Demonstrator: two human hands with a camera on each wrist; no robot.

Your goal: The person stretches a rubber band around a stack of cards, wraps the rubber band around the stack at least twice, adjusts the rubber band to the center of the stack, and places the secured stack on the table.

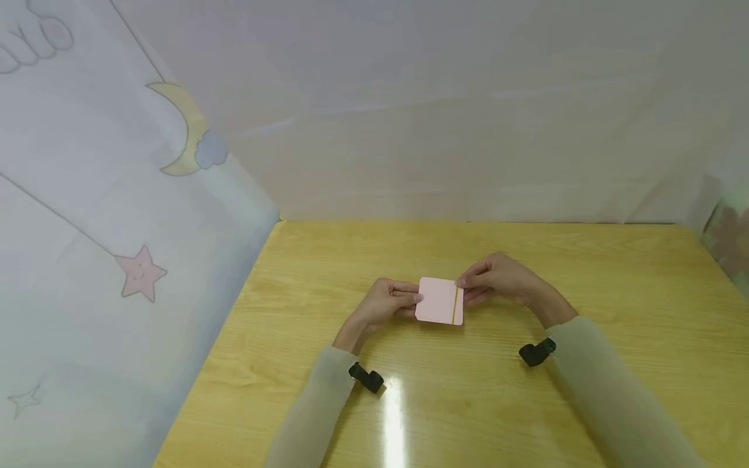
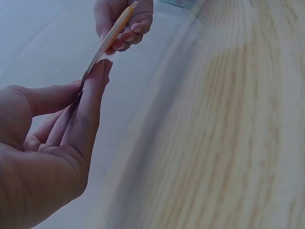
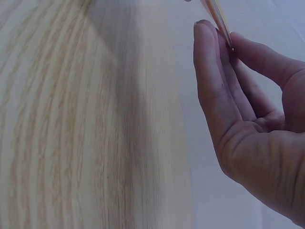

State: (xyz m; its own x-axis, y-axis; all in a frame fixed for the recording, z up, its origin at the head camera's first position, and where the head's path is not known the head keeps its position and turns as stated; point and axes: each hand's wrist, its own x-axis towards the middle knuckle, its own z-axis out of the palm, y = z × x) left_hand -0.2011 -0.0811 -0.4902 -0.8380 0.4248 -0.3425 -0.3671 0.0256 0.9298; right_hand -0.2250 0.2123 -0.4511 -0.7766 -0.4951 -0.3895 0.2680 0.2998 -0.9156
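While left fingers (image 1: 405,286) and right fingers (image 1: 481,279) pinch its edges | pink pad (image 1: 434,301) | yellow band (image 1: 454,307) across

"What lies under the fingers (image 1: 407,300)?"

"A yellow wood-grain tabletop (image 1: 480,403), with a bright streak of reflected light (image 1: 394,422) on the near side of them."

"And beyond them?"

"A pale greyish wall (image 1: 439,130), faintly creased, rising behind the tabletop's far edge."

"Left of them?"

"A whitish printed wall (image 1: 58,214). Higher than the fingers hangs a yellow crescent moon (image 1: 190,127) with a blue cloud (image 1: 211,151); roughly level with them, a smiling pink star (image 1: 142,274) on a drawn string (image 1: 58,214)."

"Far right?"

"A blurred reddish flower print (image 1: 728,237)."
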